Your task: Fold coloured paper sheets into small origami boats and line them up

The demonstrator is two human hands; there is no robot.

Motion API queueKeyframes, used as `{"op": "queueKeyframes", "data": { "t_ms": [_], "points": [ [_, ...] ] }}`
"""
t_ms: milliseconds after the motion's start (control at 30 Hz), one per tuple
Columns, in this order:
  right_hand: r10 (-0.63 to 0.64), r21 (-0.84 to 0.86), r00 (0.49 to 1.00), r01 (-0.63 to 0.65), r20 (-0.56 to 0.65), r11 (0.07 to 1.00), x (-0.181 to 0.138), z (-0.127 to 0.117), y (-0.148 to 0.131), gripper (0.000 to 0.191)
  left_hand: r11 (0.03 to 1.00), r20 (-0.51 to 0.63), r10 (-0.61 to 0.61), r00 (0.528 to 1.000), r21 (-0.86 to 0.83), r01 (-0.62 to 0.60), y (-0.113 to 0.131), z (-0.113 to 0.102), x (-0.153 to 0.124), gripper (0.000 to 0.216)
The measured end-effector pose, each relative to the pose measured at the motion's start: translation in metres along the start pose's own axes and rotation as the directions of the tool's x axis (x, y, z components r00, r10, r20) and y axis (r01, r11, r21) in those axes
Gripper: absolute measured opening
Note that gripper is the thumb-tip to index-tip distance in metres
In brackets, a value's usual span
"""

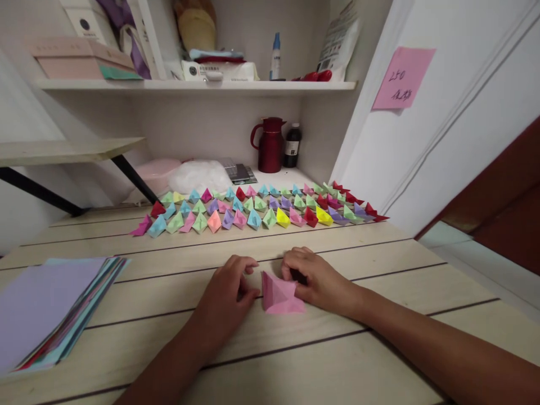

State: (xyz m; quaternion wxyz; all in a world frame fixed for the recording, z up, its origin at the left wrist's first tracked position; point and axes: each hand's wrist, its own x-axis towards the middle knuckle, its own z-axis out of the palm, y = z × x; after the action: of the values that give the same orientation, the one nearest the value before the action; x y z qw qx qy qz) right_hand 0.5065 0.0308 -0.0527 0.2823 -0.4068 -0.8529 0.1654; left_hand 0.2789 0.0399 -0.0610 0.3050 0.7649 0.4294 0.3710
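A partly folded piece of pink paper stands on the slatted table in front of me, its creased panels facing my way. My right hand is closed on its right side, with the thumb against the paper and the other fingers curled behind. Just left of the paper, my left hand is open, its thumb and index finger apart and a small gap between them and the pink edge. Beyond both hands, several rows of small folded paper boats in many colours stand across the back of the table.
A stack of coloured paper sheets lies at the left. Behind the boats are a dark red jug, a dark bottle and a white plastic bag. A black-legged wooden shelf rises at the left; a loaded white shelf runs above.
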Motion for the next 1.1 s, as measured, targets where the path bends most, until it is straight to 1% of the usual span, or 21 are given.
{"op": "queueKeyframes", "data": {
  "t_ms": [67, 133, 200, 333, 467, 567, 700, 833, 967, 1100],
  "points": [
    [0.016, 0.0, 1.0, -0.016, 0.002, 1.0, -0.001, 0.0, 0.0, 0.023, 0.999, 0.04, 0.041, 0.998, 0.028, -0.042, 0.001, 0.0, 0.001, 0.036],
    [0.02, 0.006, 1.0, -0.02, 0.008, 1.0, -0.001, 0.001, 0.0, 0.024, 0.994, 0.083, 0.069, 0.994, 0.076, -0.075, 0.001, 0.0, 0.001, 0.039],
    [0.017, 0.011, 1.0, -0.018, 0.012, 1.0, 0.0, 0.001, 0.001, 0.024, 0.981, 0.111, 0.097, 0.989, 0.157, -0.114, 0.001, 0.0, 0.002, 0.041],
    [0.033, 0.015, 0.999, -0.033, 0.018, 0.999, -0.001, 0.001, 0.001, 0.026, 0.921, 0.176, 0.177, 0.968, 0.317, -0.226, 0.003, 0.0, 0.001, 0.036],
    [0.053, 0.027, 0.998, -0.054, 0.018, 0.998, -0.001, 0.002, 0.0, 0.026, 0.875, 0.174, 0.152, 0.973, 0.435, -0.214, 0.007, 0.0, -0.001, 0.051],
    [0.062, 0.031, 0.998, -0.063, 0.02, 0.998, -0.001, 0.002, 0.0, 0.027, 0.833, 0.207, 0.167, 0.964, 0.494, -0.251, 0.006, -0.001, -0.002, 0.051],
    [0.081, 0.031, 0.996, -0.082, 0.029, 0.996, 0.0, 0.002, 0.0, 0.026, 0.806, 0.173, 0.181, 0.968, 0.538, -0.247, 0.002, 0.001, -0.005, 0.058],
    [0.095, 0.021, 0.995, -0.096, 0.033, 0.995, 0.001, 0.002, -0.001, 0.027, 0.767, 0.233, 0.229, 0.945, 0.554, -0.322, -0.002, 0.005, -0.006, 0.065],
    [0.103, -0.008, 0.995, -0.103, 0.014, 0.995, 0.001, 0.003, -0.001, 0.023, 0.795, 0.194, 0.19, 0.962, 0.545, -0.267, -0.004, 0.007, -0.006, 0.064],
    [0.082, 0.005, 0.996, -0.082, 0.033, 0.997, 0.001, 0.002, -0.002, 0.026, 0.805, 0.255, 0.177, 0.951, 0.518, -0.289, -0.001, 0.007, -0.007, 0.057]
  ]
}}
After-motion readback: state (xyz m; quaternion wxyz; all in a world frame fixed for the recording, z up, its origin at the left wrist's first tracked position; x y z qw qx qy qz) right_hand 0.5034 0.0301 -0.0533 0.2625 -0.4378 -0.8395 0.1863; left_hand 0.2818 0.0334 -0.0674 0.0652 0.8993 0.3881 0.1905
